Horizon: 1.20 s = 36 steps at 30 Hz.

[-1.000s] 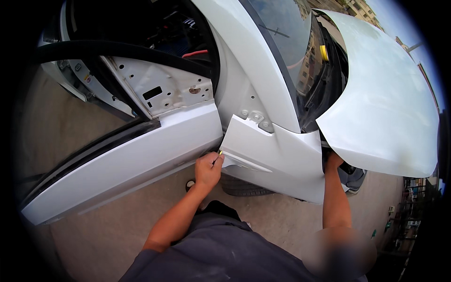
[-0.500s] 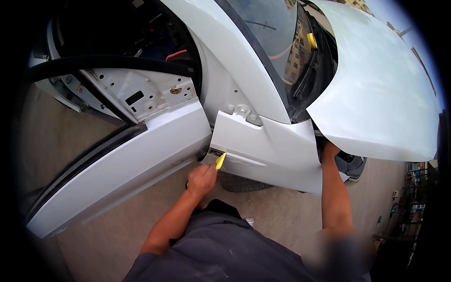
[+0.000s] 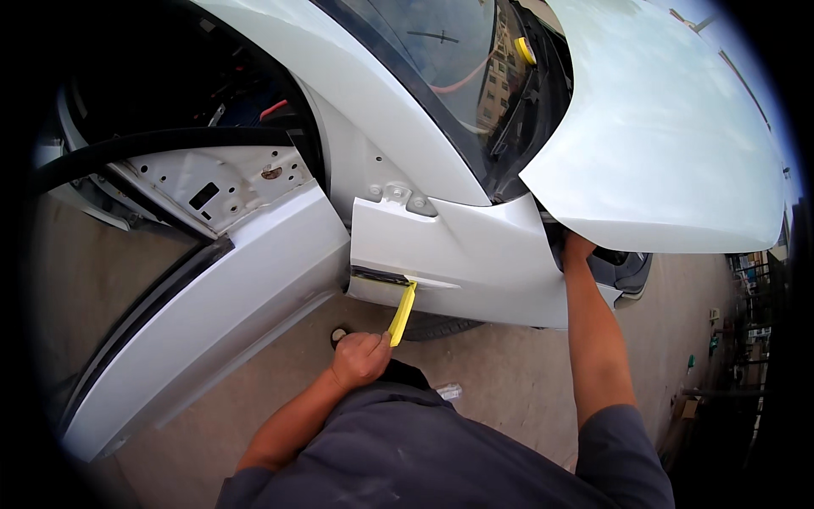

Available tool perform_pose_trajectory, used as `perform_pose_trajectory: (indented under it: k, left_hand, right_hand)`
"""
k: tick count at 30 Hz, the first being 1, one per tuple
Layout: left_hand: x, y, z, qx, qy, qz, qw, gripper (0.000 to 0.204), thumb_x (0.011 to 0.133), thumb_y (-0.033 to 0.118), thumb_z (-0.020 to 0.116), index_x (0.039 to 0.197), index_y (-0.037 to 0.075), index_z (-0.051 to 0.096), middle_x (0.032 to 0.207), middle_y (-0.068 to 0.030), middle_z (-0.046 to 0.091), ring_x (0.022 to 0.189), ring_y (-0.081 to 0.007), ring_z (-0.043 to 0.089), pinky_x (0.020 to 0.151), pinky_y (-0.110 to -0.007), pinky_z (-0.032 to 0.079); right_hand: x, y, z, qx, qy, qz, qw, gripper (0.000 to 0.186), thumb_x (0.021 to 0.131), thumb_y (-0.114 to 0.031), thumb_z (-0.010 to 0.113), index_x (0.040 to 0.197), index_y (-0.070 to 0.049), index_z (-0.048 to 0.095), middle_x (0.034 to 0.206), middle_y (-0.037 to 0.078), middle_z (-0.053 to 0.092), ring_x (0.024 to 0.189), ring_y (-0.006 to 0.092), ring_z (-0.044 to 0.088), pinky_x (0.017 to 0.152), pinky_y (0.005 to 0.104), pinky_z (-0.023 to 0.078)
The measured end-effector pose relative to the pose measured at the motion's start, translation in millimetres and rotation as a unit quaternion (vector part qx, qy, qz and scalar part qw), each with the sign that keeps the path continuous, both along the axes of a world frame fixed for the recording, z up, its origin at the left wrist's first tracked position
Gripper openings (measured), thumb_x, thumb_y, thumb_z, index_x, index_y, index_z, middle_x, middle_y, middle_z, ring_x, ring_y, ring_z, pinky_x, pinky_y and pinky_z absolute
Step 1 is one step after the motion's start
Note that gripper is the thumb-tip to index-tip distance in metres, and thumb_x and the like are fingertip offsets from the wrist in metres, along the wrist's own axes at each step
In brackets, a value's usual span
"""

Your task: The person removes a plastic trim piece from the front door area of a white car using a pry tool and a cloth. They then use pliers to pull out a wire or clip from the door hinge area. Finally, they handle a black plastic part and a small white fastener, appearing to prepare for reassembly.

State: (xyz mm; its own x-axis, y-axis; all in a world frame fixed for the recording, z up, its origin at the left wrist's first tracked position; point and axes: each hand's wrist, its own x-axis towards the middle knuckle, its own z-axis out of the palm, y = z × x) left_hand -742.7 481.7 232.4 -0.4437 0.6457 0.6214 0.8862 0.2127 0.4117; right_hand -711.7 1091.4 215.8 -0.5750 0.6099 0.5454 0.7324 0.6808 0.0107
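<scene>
My left hand (image 3: 360,360) is closed on the lower end of a strip of yellow masking tape (image 3: 403,316). The strip stretches up to the white car fender (image 3: 483,254), where its top end still sticks at the right end of a dark slot (image 3: 380,275). Bare slot surface shows left of that point. My right hand (image 3: 578,247) reaches in at the gap between the fender and the raised hood (image 3: 661,161); its fingers are hidden there.
An open white front door (image 3: 229,305) stands at the left. A roll of yellow tape (image 3: 526,51) rests at the base of the windshield (image 3: 441,51). A tire (image 3: 441,328) shows under the fender. Crumpled clear plastic (image 3: 449,391) lies on the concrete floor (image 3: 509,382).
My left hand has pulled down and toward me, so a longer strip of tape hangs off the fender and more of the dark slot shows. My right hand stays at the gap.
</scene>
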Motion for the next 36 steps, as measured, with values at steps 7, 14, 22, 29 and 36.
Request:
perform_pose_trajectory:
  k: [7, 14, 22, 29, 36]
  left_hand:
    - [19.2, -27.3, -20.8, -0.015, -0.064, 0.054, 0.996, 0.033, 0.071, 0.005, 0.077, 0.103, 0.000, 0.072, 0.081, -0.0063, 0.064, 0.065, -0.0224, 0.064, 0.057, -0.036, 0.051]
    - [16.5, -25.7, -5.3, -0.024, -0.057, -0.018, 0.998, 0.033, 0.072, 0.006, 0.076, 0.103, 0.000, 0.072, 0.074, -0.0052, 0.058, 0.061, -0.0223, 0.060, 0.055, -0.036, 0.050]
    - [19.2, -24.6, -32.5, -0.014, -0.031, -0.046, 0.998, 0.032, 0.072, 0.006, 0.076, 0.102, -0.001, 0.071, 0.071, -0.0048, 0.055, 0.060, -0.0211, 0.059, 0.054, -0.035, 0.049]
    - [22.9, -23.1, -33.4, 0.008, -0.028, -0.113, 0.993, 0.033, 0.072, 0.004, 0.076, 0.103, -0.001, 0.069, 0.073, -0.0057, 0.057, 0.059, -0.0205, 0.059, 0.052, -0.034, 0.049]
    - [21.6, -34.6, -3.5, 0.029, -0.080, -0.064, 0.994, 0.032, 0.071, 0.001, 0.075, 0.102, -0.002, 0.069, 0.077, -0.0082, 0.061, 0.063, -0.0250, 0.061, 0.055, -0.037, 0.050]
  right_hand:
    - [-7.3, -12.0, 7.5, -0.057, 0.093, 0.023, 0.994, 0.054, 0.086, -0.027, 0.072, 0.136, -0.011, 0.058, 0.139, 0.016, 0.058, 0.131, 0.0387, 0.050, 0.105, 0.0462, 0.042]
    - [-7.0, -37.8, 24.1, -0.054, 0.086, 0.024, 0.995, 0.044, 0.095, -0.031, 0.062, 0.131, -0.006, 0.060, 0.135, 0.019, 0.060, 0.126, 0.0399, 0.053, 0.102, 0.0467, 0.044]
    - [-13.5, -36.7, 23.5, -0.196, 0.223, 0.034, 0.954, 0.047, 0.095, -0.033, 0.061, 0.134, -0.006, 0.058, 0.138, 0.016, 0.059, 0.125, 0.0372, 0.055, 0.102, 0.0448, 0.044]
    - [-9.6, -33.6, 23.7, -0.113, 0.104, -0.007, 0.988, 0.051, 0.096, -0.034, 0.061, 0.138, -0.007, 0.055, 0.141, 0.015, 0.057, 0.126, 0.0348, 0.055, 0.104, 0.0416, 0.043]
    - [-7.0, -36.0, 19.5, -0.118, 0.131, -0.001, 0.984, 0.050, 0.093, -0.030, 0.065, 0.137, -0.008, 0.056, 0.140, 0.014, 0.058, 0.129, 0.0335, 0.053, 0.105, 0.0406, 0.042]
